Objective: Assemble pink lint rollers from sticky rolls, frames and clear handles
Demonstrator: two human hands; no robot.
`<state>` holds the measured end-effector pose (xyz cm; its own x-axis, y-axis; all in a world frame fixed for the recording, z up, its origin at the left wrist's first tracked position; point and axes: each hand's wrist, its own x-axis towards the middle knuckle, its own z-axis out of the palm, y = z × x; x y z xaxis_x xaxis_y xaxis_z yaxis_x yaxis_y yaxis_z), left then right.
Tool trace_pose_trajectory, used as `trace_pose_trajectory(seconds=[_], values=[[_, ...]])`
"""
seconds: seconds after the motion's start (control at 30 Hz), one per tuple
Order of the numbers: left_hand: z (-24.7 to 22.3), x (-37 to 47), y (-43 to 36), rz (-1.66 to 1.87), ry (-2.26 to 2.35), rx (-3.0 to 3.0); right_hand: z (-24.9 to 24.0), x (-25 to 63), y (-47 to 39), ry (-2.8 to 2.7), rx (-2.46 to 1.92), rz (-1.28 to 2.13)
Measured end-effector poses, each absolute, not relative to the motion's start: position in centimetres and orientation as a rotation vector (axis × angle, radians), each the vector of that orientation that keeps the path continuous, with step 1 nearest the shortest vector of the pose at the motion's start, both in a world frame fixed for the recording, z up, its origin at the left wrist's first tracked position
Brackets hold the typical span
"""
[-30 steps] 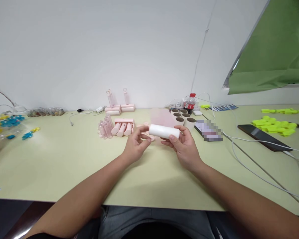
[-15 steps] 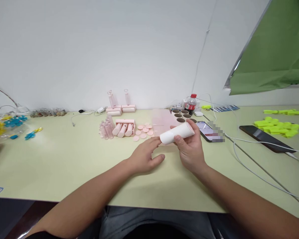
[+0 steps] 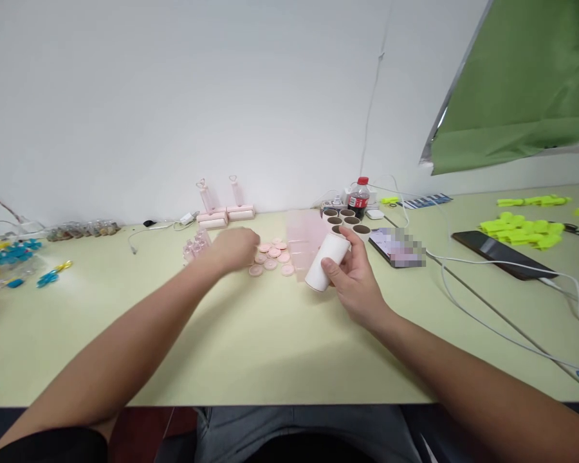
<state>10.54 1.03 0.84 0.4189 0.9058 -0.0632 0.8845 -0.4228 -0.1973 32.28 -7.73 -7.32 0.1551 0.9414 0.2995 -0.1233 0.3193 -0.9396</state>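
My right hand [image 3: 359, 280] is wrapped round a white cardboard tube [image 3: 327, 260], tilted with its upper end leaning right. My left hand [image 3: 241, 249] reaches across the table, beside a pile of round pink discs [image 3: 271, 256]. Its fingers curl away from view and are blurred, so what they hold cannot be made out. Left of it stand several clear pink tubes [image 3: 195, 246], partly covered by the forearm. The pink box with rolls is hidden behind the left hand. Translucent pink sheets [image 3: 303, 238] lie just beyond the white tube.
Several open cardboard tubes [image 3: 350, 220] stand at the back before a cola bottle [image 3: 359, 198]. Phones [image 3: 395, 247] and white cables lie to the right, near yellow plastic pieces [image 3: 521, 228]. Pink boxes [image 3: 226, 215] stand against the wall. Blue and yellow pieces [image 3: 17, 254] lie far left.
My left hand has left the tube's lower end and moved left and away from me, over the pink box. The right hand has tipped the white tube more upright. The view has shifted slightly.
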Motion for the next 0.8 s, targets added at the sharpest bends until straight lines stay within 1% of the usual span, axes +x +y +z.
trace_pose_trajectory(seconds=[0.1, 0.2, 0.4, 0.57, 0.7, 0.73, 0.8], values=[[1.6, 8.2, 6.0, 0.283, -1.735, -2.446, -7.5, 32.2, -7.7, -1.150, -0.938, 0.989], [1.3, 6.9, 8.9, 0.451, -1.749, -2.456, -7.5, 32.1, -7.9, -1.161, -0.937, 1.023], [0.3, 6.9, 9.8, 0.577, -1.732, -2.487, -7.0, 31.8, -8.2, -1.140, -0.928, 1.047], [1.2, 7.2, 9.7, 0.566, -1.682, -2.476, -7.1, 31.8, -8.2, -1.115, -0.887, 1.036], [3.6, 7.1, 9.6, 0.452, -1.675, -2.467, -7.3, 31.9, -8.1, -1.095, -0.871, 1.013], [4.2, 7.1, 9.4, 0.364, -1.706, -2.476, -7.3, 31.9, -8.1, -1.090, -0.868, 1.003], [5.1, 7.5, 8.4, 0.063, -1.790, -2.534, -7.2, 31.9, -8.1, -1.083, -0.863, 0.986]])
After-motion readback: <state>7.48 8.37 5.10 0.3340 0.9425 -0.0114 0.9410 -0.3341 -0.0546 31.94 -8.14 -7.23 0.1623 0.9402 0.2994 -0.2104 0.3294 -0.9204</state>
